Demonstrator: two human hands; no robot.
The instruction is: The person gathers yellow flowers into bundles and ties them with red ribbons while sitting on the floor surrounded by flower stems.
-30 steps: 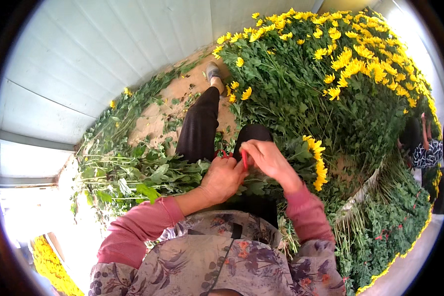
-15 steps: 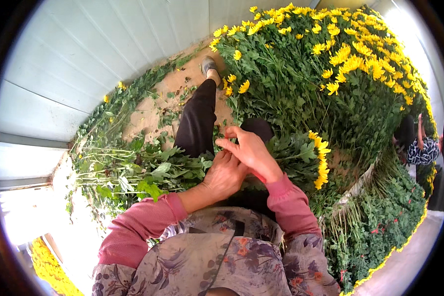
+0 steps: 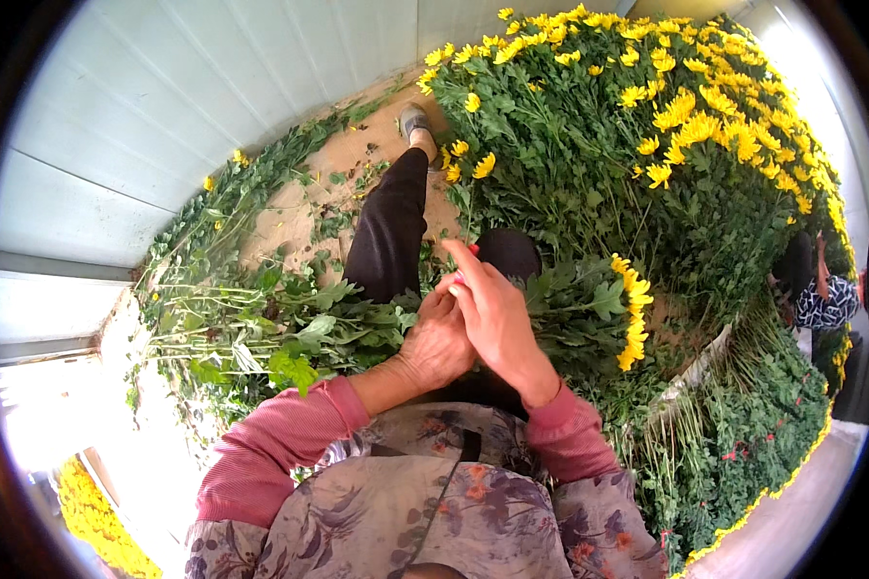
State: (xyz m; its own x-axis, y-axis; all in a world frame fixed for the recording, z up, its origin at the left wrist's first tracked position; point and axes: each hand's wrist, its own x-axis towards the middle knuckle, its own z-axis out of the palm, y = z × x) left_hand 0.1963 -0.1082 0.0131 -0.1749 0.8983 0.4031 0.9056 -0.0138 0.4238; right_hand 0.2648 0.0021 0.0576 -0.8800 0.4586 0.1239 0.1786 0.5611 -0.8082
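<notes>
One yellow-flowered bunch [image 3: 574,307], left hand [image 3: 438,340] and right hand [image 3: 498,317] both over it, right pinched on red tie [image 3: 473,250], left's hold hidden

Bright, daylight-like light; lower left burnt out to white, second glare patch upper right. Left hand [image 3: 436,342] and right hand [image 3: 500,323] well lit, shadow deepening among the piled leaves [image 3: 589,198]. Fisheye bows the wall panels [image 3: 193,116]; black surround, purplish fringe, lower-left yellow flowers [image 3: 97,521] soft.
</notes>
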